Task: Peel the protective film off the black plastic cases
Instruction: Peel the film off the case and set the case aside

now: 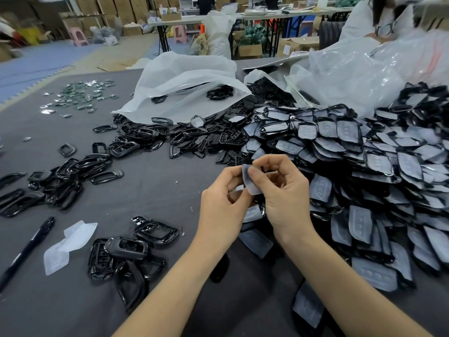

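Observation:
Both hands meet above the grey table (150,190). My right hand (281,190) pinches a pale translucent film (251,182) between thumb and forefinger. My left hand (222,205) curls round a black plastic case that is mostly hidden behind the fingers. The film stands partly lifted between the two hands. A big heap of film-covered black cases (364,166) fills the right side. A small group of bare black cases (131,251) lies at the lower left, beside a loose peeled film (68,246).
A black pen (26,251) lies at the left edge. Black frame parts (73,173) are strewn across the middle left. Small green circuit boards (82,96) lie at the far left. White plastic bags (184,86) sit behind the heap. A person sits at the far right.

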